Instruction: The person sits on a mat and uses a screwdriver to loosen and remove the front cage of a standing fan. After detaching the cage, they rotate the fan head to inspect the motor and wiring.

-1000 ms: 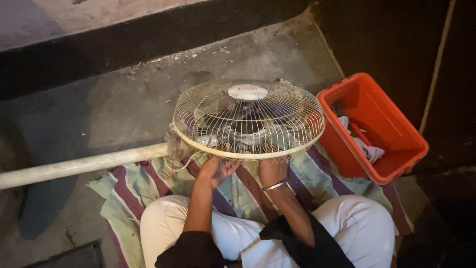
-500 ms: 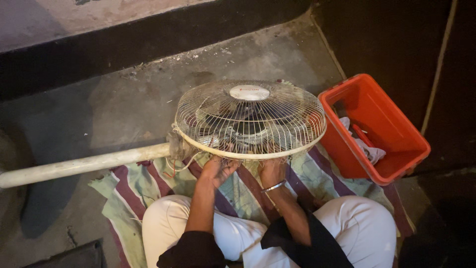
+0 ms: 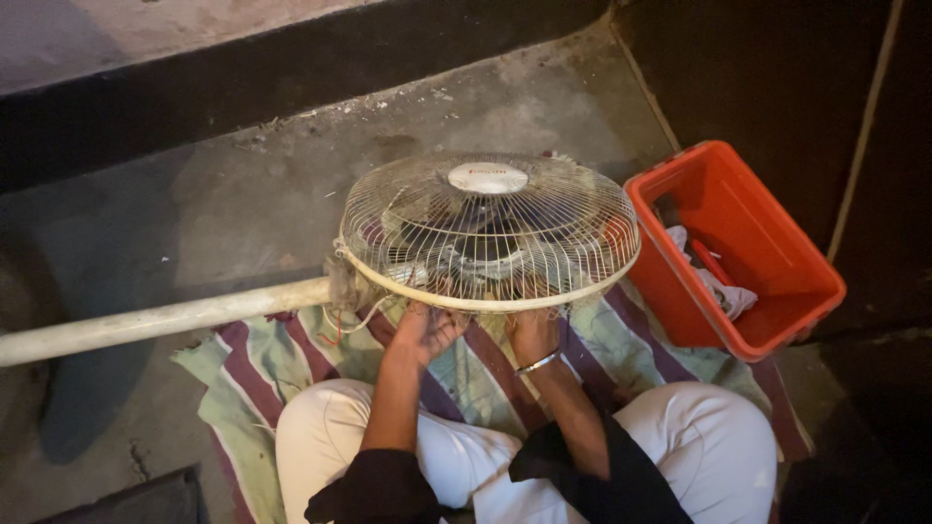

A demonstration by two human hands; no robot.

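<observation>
A pedestal fan lies on its side, its round cream wire guard [image 3: 488,228] facing up with a white hub cap [image 3: 487,178] at the middle. Its pale pole [image 3: 165,318] runs off to the left. My left hand [image 3: 424,331] reaches up under the near rim of the guard, fingers curled against it. My right hand [image 3: 533,333], with a thin metal bangle on the wrist, sits beside it under the same rim. The fingertips of both hands are hidden behind the rim.
A striped green and maroon cloth [image 3: 262,364] covers the concrete floor under the fan and my white-trousered legs. An orange plastic tub [image 3: 738,247] holding a white rag and a red tool stands at the right. A dark raised ledge [image 3: 291,78] runs along the back.
The view has shifted slightly; the fan and both hands stay in the same place under the guard's near rim.
</observation>
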